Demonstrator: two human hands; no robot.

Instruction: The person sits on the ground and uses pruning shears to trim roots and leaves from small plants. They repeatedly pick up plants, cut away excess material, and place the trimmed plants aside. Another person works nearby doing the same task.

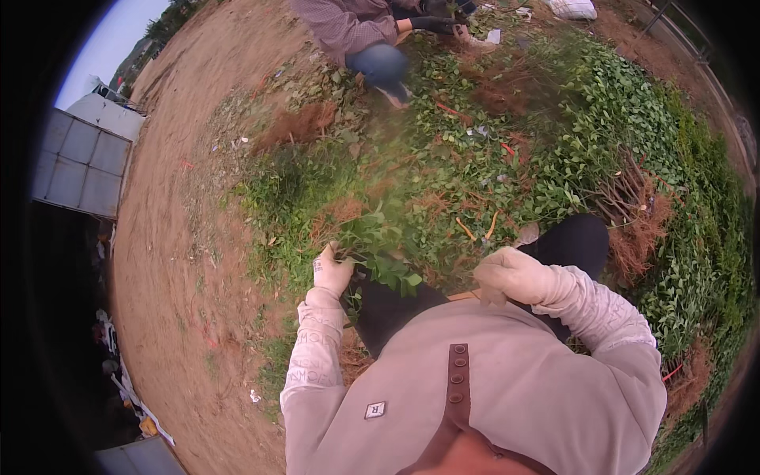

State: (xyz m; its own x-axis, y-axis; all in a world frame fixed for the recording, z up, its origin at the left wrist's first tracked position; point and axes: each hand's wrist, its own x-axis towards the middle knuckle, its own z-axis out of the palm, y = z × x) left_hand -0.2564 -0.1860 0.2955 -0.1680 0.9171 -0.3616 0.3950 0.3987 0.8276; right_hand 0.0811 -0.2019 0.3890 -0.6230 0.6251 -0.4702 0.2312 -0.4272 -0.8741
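Note:
My left hand point(332, 270), in a pale work glove, is closed around the stems of a small bunch of leafy green plants point(380, 240) above my left thigh. The leaves fan out to the right of the hand. My right hand point(513, 276), also gloved, is held over my right thigh with its fingers curled downward; whether anything is between them cannot be told. Just beyond it, a pair of orange tool handles point(491, 225) stands out of the leaves, spread apart. Their lower ends are hard to see.
Loose greenery covers the ground ahead. Bundled seedlings with reddish roots point(641, 231) lie at the right, and another root cluster point(300, 123) lies up ahead. A co-worker point(362, 35) in dark gloves crouches at the top. Bare soil point(160, 255) runs along the left.

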